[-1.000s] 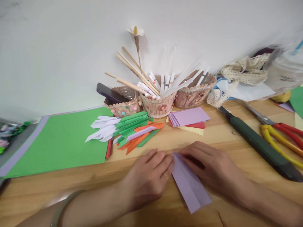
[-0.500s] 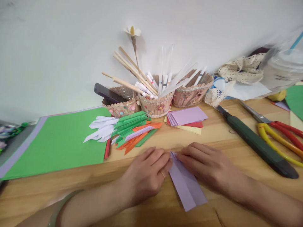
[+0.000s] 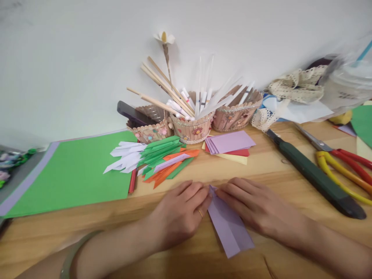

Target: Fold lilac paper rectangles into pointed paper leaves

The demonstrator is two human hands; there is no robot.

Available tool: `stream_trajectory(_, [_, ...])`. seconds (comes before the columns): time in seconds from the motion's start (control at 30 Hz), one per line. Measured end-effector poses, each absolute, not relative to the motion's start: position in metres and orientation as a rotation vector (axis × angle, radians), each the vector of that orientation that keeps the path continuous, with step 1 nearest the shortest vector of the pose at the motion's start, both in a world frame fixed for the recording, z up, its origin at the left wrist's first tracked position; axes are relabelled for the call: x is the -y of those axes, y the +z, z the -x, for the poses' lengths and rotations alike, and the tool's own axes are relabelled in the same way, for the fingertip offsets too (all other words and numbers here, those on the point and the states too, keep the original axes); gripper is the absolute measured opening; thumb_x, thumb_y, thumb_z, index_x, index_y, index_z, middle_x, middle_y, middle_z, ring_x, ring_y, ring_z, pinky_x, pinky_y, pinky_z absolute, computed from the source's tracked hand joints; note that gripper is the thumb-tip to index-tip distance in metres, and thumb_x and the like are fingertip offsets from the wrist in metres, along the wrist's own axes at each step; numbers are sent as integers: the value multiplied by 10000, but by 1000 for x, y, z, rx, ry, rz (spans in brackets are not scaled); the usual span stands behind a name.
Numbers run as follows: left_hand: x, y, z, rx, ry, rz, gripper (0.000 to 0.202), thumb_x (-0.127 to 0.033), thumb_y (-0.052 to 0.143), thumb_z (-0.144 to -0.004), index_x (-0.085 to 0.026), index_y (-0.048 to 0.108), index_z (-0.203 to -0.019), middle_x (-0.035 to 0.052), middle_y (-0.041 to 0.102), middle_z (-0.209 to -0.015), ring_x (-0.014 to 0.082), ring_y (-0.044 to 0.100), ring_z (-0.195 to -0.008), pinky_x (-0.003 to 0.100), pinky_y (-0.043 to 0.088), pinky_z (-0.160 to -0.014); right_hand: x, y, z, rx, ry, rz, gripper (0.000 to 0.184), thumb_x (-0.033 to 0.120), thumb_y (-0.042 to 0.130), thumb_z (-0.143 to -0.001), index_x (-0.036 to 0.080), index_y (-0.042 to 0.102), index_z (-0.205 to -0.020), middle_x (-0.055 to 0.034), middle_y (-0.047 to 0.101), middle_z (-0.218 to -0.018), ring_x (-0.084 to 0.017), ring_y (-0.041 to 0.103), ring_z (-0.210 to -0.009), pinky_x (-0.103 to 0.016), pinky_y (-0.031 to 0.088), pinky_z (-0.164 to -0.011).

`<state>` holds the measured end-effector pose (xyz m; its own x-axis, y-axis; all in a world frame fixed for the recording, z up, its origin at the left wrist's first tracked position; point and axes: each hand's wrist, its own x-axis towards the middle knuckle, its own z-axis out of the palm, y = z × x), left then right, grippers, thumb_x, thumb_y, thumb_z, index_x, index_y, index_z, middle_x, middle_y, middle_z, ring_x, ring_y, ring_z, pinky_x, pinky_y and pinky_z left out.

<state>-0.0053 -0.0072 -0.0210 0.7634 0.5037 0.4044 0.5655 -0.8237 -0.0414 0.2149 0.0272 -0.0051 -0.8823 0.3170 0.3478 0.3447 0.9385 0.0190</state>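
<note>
A strip of purple paper (image 3: 231, 228) with a lengthwise crease lies on the table between my hands, its far end folded in at the corners to a point. My left hand (image 3: 184, 211) is closed on the paper's far left edge, a ring on one finger. From the other side, my right hand (image 3: 252, 205) presses bent fingers onto the folded far corner. Fingers partly hide that end. Beyond my hands lie folded paper pieces in white (image 3: 124, 155), green (image 3: 161, 151) and orange (image 3: 165, 174), plus a stack of flat purple strips (image 3: 231, 142) over red and yellow ones.
Green sheets (image 3: 75, 174) cover the left side. Along the wall stand decorated baskets (image 3: 192, 130) holding sticks and markers. To the right lie a dark green cutter-like tool (image 3: 316, 176), scissors (image 3: 328, 155), lace (image 3: 299, 85) and a plastic cup (image 3: 351, 83).
The right hand's fingers have shifted slightly at the folded corner, and the paper's tip looks more pointed. The left hand stays almost in place.
</note>
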Motion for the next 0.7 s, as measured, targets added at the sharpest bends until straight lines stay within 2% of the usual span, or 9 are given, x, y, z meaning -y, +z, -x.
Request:
stream_trajectory(0.23, [7, -21, 5, 851, -557, 2827, 340, -97, 300, -976, -16, 610, -1091, 133, 656, -1026, 239, 591, -983, 379, 516, -881, -27, -6, -215, 2787, -122, 471, 463, 97, 187, -979, 103, 638, -875, -86, 610, -778, -188, 514, -703, -315, 479, -588])
stream_trajectory(0.53, [8, -23, 7, 858, -533, 2852, 301, -96, 354, -963, -1, 578, -1140, 150, 635, -1066, 254, 569, -1037, 395, 494, -912, -28, -6, -214, 2769, -122, 471, 449, 96, 188, -977, 84, 634, -924, -87, 608, -772, -188, 513, -706, -311, 478, -596])
stream_trajectory(0.7, [7, -22, 6, 865, -481, 2871, 273, -124, 393, -967, -50, 566, -1164, 127, 634, -1042, 226, 574, -1037, 388, 494, -907, -29, -6, -214, 2770, -82, 450, 410, 88, 218, -969, 89, 625, -919, -82, 597, -758, -187, 495, -692, -316, 466, -576])
